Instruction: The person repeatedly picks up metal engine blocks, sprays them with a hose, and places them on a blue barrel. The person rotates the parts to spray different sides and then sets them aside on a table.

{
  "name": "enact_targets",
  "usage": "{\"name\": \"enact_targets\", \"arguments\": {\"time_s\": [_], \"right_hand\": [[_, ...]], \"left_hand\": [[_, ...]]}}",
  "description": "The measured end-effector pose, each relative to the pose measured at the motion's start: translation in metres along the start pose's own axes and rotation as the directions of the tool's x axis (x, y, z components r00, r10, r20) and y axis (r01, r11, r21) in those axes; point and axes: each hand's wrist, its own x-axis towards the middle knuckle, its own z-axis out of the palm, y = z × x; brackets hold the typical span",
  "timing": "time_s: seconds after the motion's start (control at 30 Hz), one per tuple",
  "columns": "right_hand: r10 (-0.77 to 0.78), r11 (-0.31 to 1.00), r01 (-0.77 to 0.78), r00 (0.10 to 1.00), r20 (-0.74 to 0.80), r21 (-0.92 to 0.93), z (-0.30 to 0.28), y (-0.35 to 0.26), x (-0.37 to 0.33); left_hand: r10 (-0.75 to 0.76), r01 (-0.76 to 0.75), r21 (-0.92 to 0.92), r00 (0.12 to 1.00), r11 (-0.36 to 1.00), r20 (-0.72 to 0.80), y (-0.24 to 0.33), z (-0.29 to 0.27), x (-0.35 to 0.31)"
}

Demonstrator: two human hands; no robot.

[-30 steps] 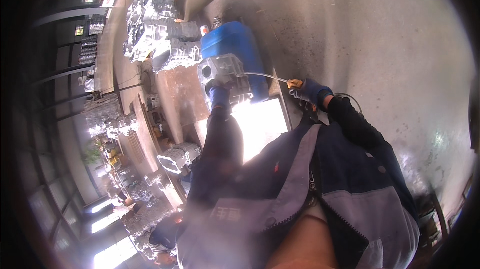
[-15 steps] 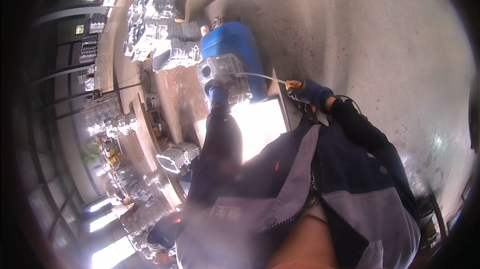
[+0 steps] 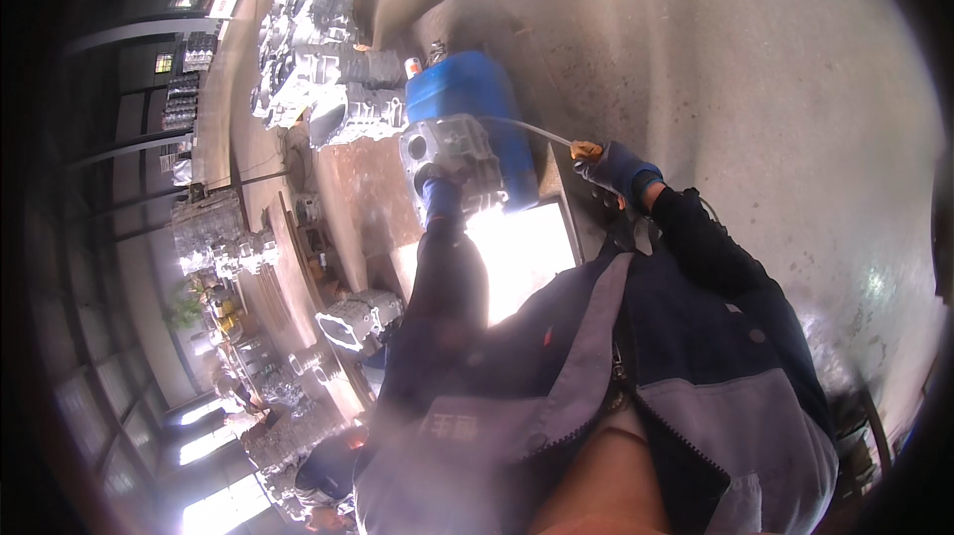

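My left hand (image 3: 440,199), in a blue and dark glove, grips the near side of a grey cast-metal housing (image 3: 469,155). Its fingertips are partly lost against the casting. A round opening shows in the housing near that hand. Gloved as well, my right hand (image 3: 621,171) is closed around an orange air blow gun (image 3: 584,151). From the gun a long, thin, bent nozzle (image 3: 542,131) reaches left across the far part of the housing. Where exactly the nozzle's tip ends is hard to make out.
Beyond the housing lies a blue plastic drum (image 3: 465,78). Several shiny castings (image 3: 318,68) are piled at the far left, and another casting (image 3: 363,319) sits by my left arm. A glaring white surface (image 3: 522,252) lies before me. Concrete floor (image 3: 775,108) extends to the right.
My right hand and the blow gun have moved slightly away from me, and the nozzle now crosses farther up over the housing. My left hand stays on the housing.
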Motion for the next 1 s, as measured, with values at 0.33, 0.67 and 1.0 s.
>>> {"name": "enact_targets", "arguments": {"time_s": [0.33,0.67,1.0], "right_hand": [[-0.032,0.997,0.034,0.999,-0.038,0.066,-0.001,-0.001,-0.004],[-0.272,0.912,0.262,0.962,0.013,-0.316,0.014,0.016,0.02],[-0.251,0.952,0.226,0.962,-0.106,-0.209,0.006,-0.007,0.038]], "left_hand": [[-0.054,0.054,-0.004,0.999,0.999,0.0,0.015,-0.007,-0.014],[-0.13,0.127,0.063,0.99,0.99,0.05,-0.005,0.005,0.011],[-0.005,0.003,0.074,1.0,0.997,0.025,-0.006,0.002,0.002]]}}
